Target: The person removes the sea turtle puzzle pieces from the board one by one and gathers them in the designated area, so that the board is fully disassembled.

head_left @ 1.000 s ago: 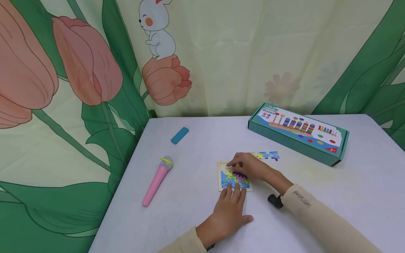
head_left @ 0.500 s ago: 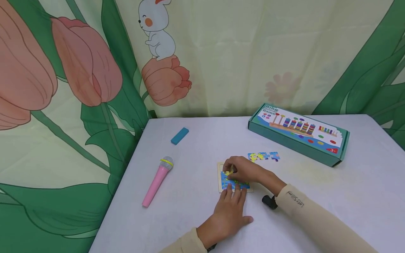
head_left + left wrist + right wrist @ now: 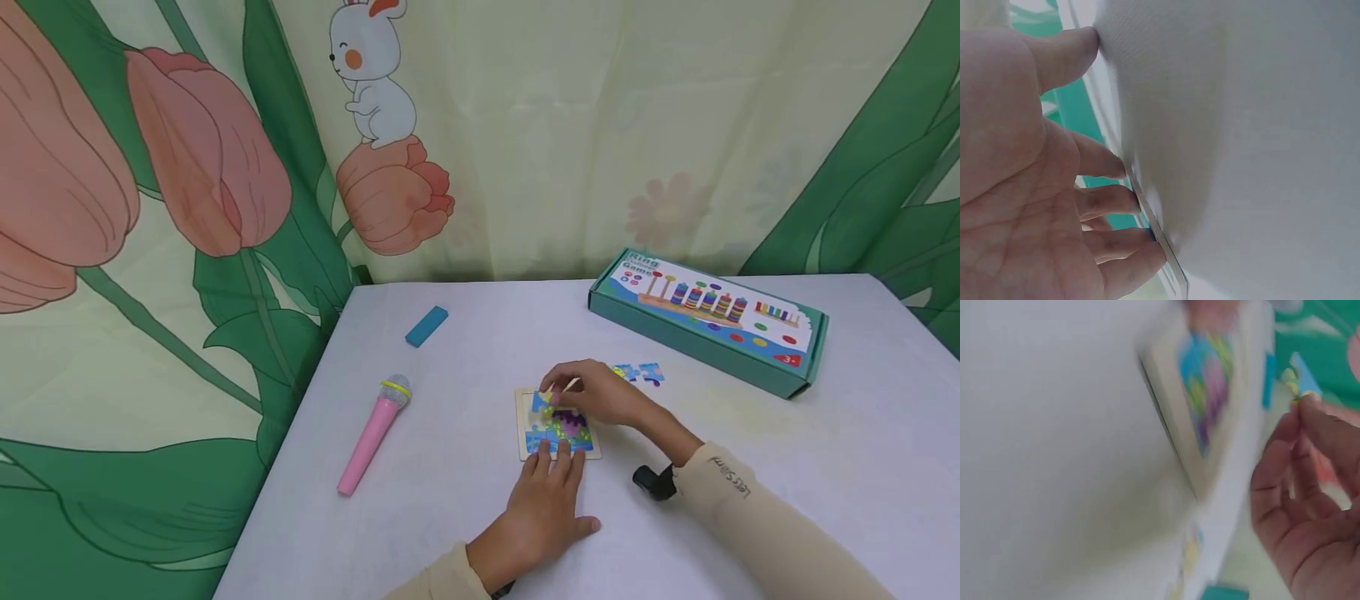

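A small wooden jigsaw tray (image 3: 521,433) lies on the white table, partly filled with blue, yellow and purple picture pieces. My left hand (image 3: 542,504) rests its straight fingertips on the tray's near edge, thumb spread to the side; the left wrist view shows those fingers (image 3: 1113,240) along the tray's rim. Over the tray's far right part hovers my right hand (image 3: 596,396). Thumb and fingertips pinch a blue, yellow and green puzzle piece (image 3: 1299,376), held up off the tray in the right wrist view. This hand hides the tray's upper right area.
Loose puzzle pieces (image 3: 648,372) lie behind the right hand, some covered by it. A green ring game box (image 3: 708,321) stands at the back right. To the left are a pink toy microphone (image 3: 375,435) and a blue block (image 3: 427,327). A patterned curtain hangs behind the table.
My right hand dips down over the tray, then rises and shifts back right and away, with a puzzle piece between its fingertips. My left hand stays on the tray's near edge.
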Action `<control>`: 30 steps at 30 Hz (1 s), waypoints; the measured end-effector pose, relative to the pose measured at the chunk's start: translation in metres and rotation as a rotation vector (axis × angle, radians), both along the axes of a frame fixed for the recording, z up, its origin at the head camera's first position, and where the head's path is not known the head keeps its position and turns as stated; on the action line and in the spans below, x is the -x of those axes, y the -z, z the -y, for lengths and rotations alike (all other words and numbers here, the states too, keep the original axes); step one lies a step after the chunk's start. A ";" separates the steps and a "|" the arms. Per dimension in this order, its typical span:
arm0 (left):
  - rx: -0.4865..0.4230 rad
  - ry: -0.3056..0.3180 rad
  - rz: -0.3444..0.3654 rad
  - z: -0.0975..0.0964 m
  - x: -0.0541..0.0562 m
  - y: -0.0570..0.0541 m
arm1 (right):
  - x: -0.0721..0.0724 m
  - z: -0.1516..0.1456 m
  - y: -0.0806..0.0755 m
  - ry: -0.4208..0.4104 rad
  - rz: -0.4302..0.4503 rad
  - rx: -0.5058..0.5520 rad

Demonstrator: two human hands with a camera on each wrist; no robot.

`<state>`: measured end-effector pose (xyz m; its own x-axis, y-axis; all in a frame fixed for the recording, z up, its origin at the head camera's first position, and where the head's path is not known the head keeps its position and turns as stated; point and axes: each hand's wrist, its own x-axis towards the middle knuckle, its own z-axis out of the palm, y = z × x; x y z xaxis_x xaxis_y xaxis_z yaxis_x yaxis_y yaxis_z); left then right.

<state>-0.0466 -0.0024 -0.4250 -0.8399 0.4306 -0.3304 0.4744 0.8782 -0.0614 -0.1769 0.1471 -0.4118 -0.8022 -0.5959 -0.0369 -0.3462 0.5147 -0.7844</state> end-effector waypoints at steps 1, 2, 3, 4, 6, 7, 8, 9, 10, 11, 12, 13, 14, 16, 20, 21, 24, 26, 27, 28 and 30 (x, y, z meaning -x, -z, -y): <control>-0.005 -0.006 0.008 0.000 0.000 0.000 | 0.002 -0.007 -0.003 0.018 -0.010 -0.010; -0.009 -0.013 0.017 -0.001 0.000 0.000 | 0.003 -0.015 -0.008 0.040 -0.005 -0.025; -0.009 -0.017 0.019 -0.001 0.000 0.001 | 0.005 -0.023 -0.011 0.059 0.004 -0.046; -0.006 -0.021 0.020 -0.001 0.000 0.001 | 0.007 -0.031 -0.014 0.077 0.016 -0.076; 0.007 -0.026 0.019 -0.002 0.000 0.001 | 0.009 -0.044 -0.018 0.098 0.058 -0.132; 0.010 -0.026 0.014 -0.002 -0.001 0.001 | 0.010 -0.050 -0.019 0.110 0.081 -0.161; 0.013 -0.027 0.015 -0.002 -0.001 0.001 | 0.011 -0.054 -0.019 0.118 0.100 -0.186; 0.013 -0.029 0.015 -0.002 -0.001 0.001 | 0.011 -0.058 -0.018 0.126 0.113 -0.207; 0.013 -0.030 0.015 -0.002 -0.001 0.002 | 0.011 -0.061 -0.018 0.131 0.122 -0.224; 0.011 -0.031 0.017 -0.003 -0.001 0.002 | 0.012 -0.063 -0.016 0.132 0.125 -0.234; 0.011 -0.029 0.016 -0.003 -0.001 0.002 | 0.012 -0.064 -0.013 0.134 0.120 -0.243; 0.008 -0.029 0.015 -0.003 -0.001 0.002 | 0.012 -0.064 -0.011 0.142 0.120 -0.250; 0.006 -0.030 0.017 -0.004 -0.001 0.002 | 0.012 -0.064 -0.010 0.149 0.118 -0.255; 0.002 -0.031 0.017 -0.004 -0.001 0.002 | 0.011 -0.063 -0.006 0.150 0.101 -0.265; -0.004 -0.035 0.021 -0.005 -0.002 0.002 | 0.009 -0.057 -0.003 0.177 0.083 -0.281; -0.005 -0.036 0.023 -0.005 -0.002 0.002 | 0.008 -0.056 -0.002 0.180 0.076 -0.284; -0.001 -0.033 0.023 -0.005 -0.002 0.002 | 0.007 -0.052 -0.001 0.201 0.057 -0.291; 0.007 -0.028 0.017 -0.005 -0.002 0.002 | 0.006 -0.049 0.000 0.213 0.037 -0.299; 0.011 -0.027 0.015 -0.004 -0.002 0.002 | 0.005 -0.047 0.000 0.219 0.024 -0.304; 0.013 -0.027 0.014 -0.004 -0.002 0.002 | 0.005 -0.045 0.001 0.225 0.007 -0.310; 0.015 -0.028 0.014 -0.004 -0.002 0.002 | 0.003 -0.041 0.001 0.230 -0.032 -0.312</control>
